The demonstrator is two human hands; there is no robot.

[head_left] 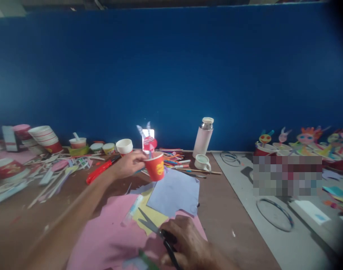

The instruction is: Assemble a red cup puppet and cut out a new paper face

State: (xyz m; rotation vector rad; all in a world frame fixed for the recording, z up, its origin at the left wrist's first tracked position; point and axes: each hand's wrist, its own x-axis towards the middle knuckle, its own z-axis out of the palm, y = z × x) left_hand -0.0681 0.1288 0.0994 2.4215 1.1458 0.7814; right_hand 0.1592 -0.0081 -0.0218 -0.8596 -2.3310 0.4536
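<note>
My left hand (pixel 129 164) reaches across the table, its fingers closed at the left rim of a red paper cup (pixel 155 167) with a yellow print. A red cut-out face (pixel 150 143) with pale purple ears rises from this cup; the fingertips are partly hidden. My right hand (pixel 185 236) grips black-handled scissors (pixel 153 226), their blades apart and pointing up and left. Beneath the blades lie a yellow paper sheet (pixel 145 210) and a large pink sheet (pixel 104 232). A bluish-purple sheet (pixel 175 189) overlaps the yellow one.
A pink thermos (pixel 203 138) and a white mug (pixel 202 162) stand at the back, beside scattered markers (pixel 177 162). Leftward are a red-handled cutter (pixel 100 171), white cups (pixel 124 145), stacked cups (pixel 46 138) and paper scraps. Decorated cups (pixel 265 148) line the right side.
</note>
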